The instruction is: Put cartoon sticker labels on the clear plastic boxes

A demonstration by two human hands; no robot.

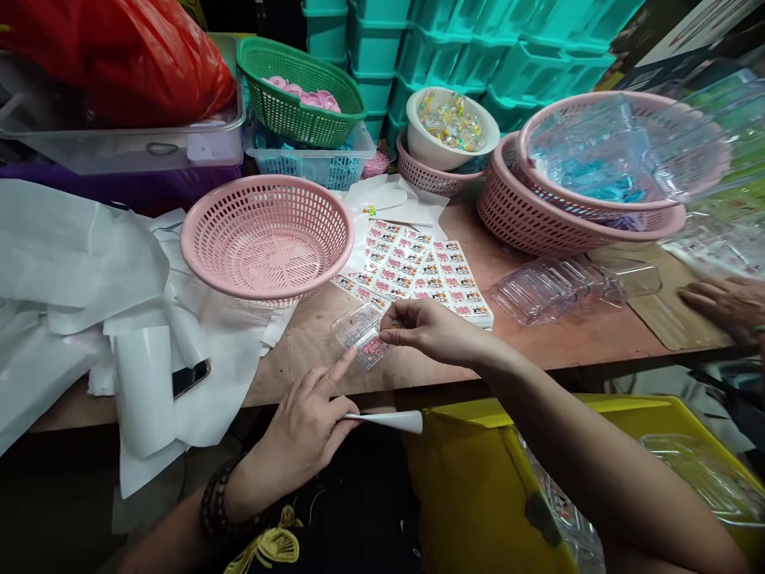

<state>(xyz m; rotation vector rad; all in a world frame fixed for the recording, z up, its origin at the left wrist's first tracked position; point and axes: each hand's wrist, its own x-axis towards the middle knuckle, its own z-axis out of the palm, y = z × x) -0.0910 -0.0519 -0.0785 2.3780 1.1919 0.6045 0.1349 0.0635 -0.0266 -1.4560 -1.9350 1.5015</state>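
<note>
A small clear plastic clamshell box (354,325) lies near the table's front edge. On its near part is a sticker (374,349) with pink print. My right hand (418,331) is closed in a pinch at the sticker's right edge. My left hand (304,418) reaches in from the lower left, its index fingertip touching the box. Between its thumb and fingers it grips a curled white strip of paper (391,420). Just beyond the box lie printed sticker sheets (418,267) in an overlapping stack.
A pink basket (197,267) stands behind my left hand, beside crumpled white paper (77,263). Clear plastic boxes (550,287) lie at the right, near another person's hand (723,303). Below the edge is a yellow bin (472,478). Stacked baskets and teal bins (454,48) line the back.
</note>
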